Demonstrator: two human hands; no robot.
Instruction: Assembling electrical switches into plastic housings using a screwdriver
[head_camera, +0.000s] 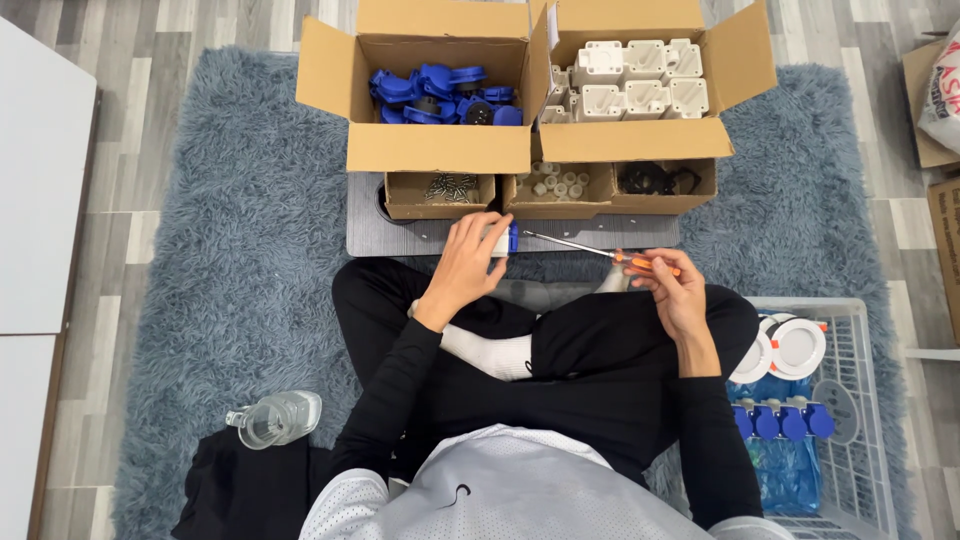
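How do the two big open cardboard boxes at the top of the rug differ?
The left box holds blue parts in a loose jumble; the right box holds white square housings packed in neat rows. The left box's load sits low, leaving the inner walls bare, while the right box's load is stacked higher and fills more of the box. Both are brown cardboard, flaps open, side by side behind the small trays.

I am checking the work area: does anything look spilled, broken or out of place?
Nothing stands out. The boxes stand upright, parts stay inside, and the bottle on the rug shows no spill.
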